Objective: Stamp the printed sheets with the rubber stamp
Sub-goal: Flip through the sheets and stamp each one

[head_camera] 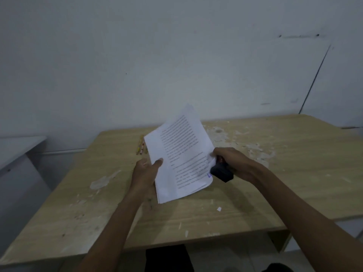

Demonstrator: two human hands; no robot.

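Observation:
A bundle of printed sheets is held up, tilted, above the wooden table. My left hand grips the bundle's left edge, thumb on top. My right hand holds a black rubber stamp and also pinches the right edge of the sheets. A small purple stamp mark shows near the lower right corner of the top sheet, next to the stamp.
Pencils lie on the table behind the sheets' left side. The tabletop has white peeled patches and small paper scraps. A grey wall stands behind; a lower grey surface sits at the left.

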